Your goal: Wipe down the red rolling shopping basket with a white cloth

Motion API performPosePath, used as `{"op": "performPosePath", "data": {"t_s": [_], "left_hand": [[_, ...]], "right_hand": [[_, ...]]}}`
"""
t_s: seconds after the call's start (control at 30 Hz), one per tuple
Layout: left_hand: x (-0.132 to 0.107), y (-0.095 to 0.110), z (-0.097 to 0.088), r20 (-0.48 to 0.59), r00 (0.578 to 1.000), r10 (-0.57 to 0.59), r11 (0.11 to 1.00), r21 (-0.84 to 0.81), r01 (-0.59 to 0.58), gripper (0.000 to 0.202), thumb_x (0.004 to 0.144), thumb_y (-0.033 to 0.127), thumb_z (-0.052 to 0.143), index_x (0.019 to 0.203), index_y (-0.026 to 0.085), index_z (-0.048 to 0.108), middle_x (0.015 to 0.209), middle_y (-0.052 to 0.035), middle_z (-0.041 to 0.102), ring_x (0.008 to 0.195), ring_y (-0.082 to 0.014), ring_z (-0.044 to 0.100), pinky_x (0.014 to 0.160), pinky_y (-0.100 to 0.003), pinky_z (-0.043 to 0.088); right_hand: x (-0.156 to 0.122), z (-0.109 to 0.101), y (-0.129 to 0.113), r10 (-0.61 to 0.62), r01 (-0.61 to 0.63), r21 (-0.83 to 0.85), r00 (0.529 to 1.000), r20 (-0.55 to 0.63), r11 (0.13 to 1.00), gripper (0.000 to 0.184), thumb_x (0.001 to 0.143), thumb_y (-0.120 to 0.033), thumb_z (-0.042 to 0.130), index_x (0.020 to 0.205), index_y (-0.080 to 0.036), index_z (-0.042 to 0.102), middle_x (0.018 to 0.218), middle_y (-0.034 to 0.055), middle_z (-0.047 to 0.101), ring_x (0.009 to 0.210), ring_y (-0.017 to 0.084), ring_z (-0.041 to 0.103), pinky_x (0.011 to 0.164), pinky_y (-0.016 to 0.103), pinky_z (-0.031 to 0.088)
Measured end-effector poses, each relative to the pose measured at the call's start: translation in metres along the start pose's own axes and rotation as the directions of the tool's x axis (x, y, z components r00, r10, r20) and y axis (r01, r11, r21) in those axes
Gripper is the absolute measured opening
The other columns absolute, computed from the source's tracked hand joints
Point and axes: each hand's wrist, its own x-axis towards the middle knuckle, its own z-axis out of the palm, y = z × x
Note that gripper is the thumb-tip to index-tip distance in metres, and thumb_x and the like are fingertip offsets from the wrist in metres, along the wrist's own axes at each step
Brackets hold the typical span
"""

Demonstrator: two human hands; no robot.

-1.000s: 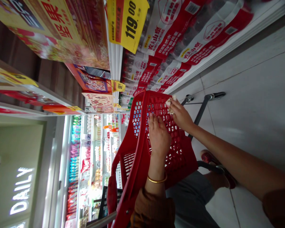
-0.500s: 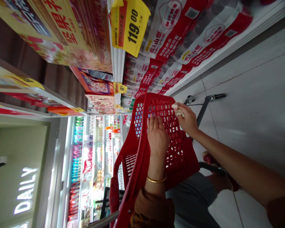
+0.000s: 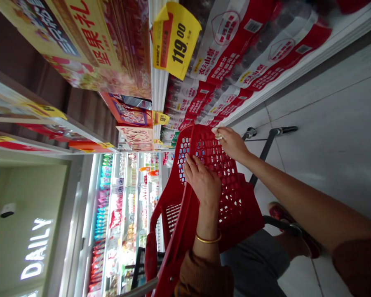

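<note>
A: What are the hands doing right now?

B: The right hand [image 3: 231, 142] pinches a small, white, crumpled bit [image 3: 218, 133] between its fingers, up at the far rim of the red plastic mesh basket [image 3: 235, 206]. I can't tell what the bit is. It is too small.

A: And the other hand?

B: The left hand [image 3: 204, 183] is open. It lies flat on the holes of the basket and grabs nothing. A gold bangle [image 3: 208, 238] sits on that wrist.

A: What is close by?

B: Just past the basket is a shelf of water bottles in red and white wrap [image 3: 235, 53], with a yellow price tag [image 3: 176, 39] that reads 119.00.

A: What does this moment need?

B: I think the small pinch is the job in hand. Those fingers need to stay closed, or the bit may slip through the holes.
</note>
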Motion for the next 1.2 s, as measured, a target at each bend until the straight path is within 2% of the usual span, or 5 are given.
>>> {"op": "performPosePath", "data": {"t_s": [0.43, 0.57, 0.7, 0.97, 1.2], "left_hand": [[-0.009, -0.005, 0.007, -0.125, 0.992, 0.03, 0.993, -0.111, -0.044, 0.059, 0.076, 0.007, 0.044, 0.135, 0.006, 0.047, 0.15, -0.0204, 0.038, 0.14, -0.0321, 0.032, 0.115, -0.054, 0.027], [-0.013, -0.004, 0.005, -0.145, 0.988, 0.048, 0.987, -0.146, -0.069, 0.055, 0.077, 0.007, 0.042, 0.132, 0.008, 0.05, 0.149, -0.0198, 0.039, 0.14, -0.03, 0.034, 0.115, -0.054, 0.027], [-0.016, -0.003, 0.003, -0.179, 0.981, 0.077, 0.98, -0.168, -0.107, 0.053, 0.077, 0.006, 0.042, 0.129, 0.006, 0.05, 0.147, -0.0218, 0.041, 0.139, -0.0279, 0.035, 0.116, -0.052, 0.027], [-0.021, 0.001, 0.001, -0.221, 0.971, 0.085, 0.966, -0.219, -0.135, 0.05, 0.075, 0.006, 0.042, 0.124, 0.006, 0.052, 0.143, -0.0233, 0.045, 0.138, -0.0276, 0.037, 0.114, -0.051, 0.029], [-0.023, 0.001, -0.001, -0.191, 0.981, 0.04, 0.956, -0.278, -0.093, 0.056, 0.07, 0.003, 0.042, 0.125, 0.009, 0.049, 0.142, -0.0203, 0.048, 0.137, -0.0269, 0.038, 0.113, -0.052, 0.029]], "right_hand": [[0.017, -0.003, -0.033, -0.076, 0.079, 0.089, 0.996, -0.037, 0.993, 0.049, 0.073, -0.002, 0.042, 0.115, -0.014, 0.063, 0.12, 0.0094, 0.065, 0.115, 0.025, 0.058, 0.105, 0.044, 0.045], [0.012, -0.008, -0.041, -0.187, 0.193, 0.081, 0.979, -0.077, 0.978, 0.053, 0.076, -0.001, 0.042, 0.123, -0.016, 0.059, 0.129, 0.0084, 0.061, 0.123, 0.022, 0.053, 0.109, 0.043, 0.043], [0.005, -0.011, -0.05, -0.285, 0.286, 0.03, 0.958, -0.039, 0.958, 0.049, 0.084, -0.003, 0.04, 0.129, -0.017, 0.056, 0.134, 0.0084, 0.057, 0.13, 0.023, 0.048, 0.112, 0.046, 0.04], [-0.016, -0.01, -0.061, -0.378, 0.377, 0.016, 0.926, 0.02, 0.926, 0.038, 0.096, -0.015, 0.04, 0.131, -0.019, 0.056, 0.135, 0.0092, 0.057, 0.139, 0.028, 0.036, 0.115, 0.054, 0.036], [-0.032, -0.013, -0.069, -0.425, 0.428, -0.044, 0.903, 0.057, 0.903, 0.035, 0.098, -0.014, 0.04, 0.129, -0.015, 0.057, 0.134, 0.0117, 0.057, 0.138, 0.027, 0.039, 0.115, 0.051, 0.037]]}}
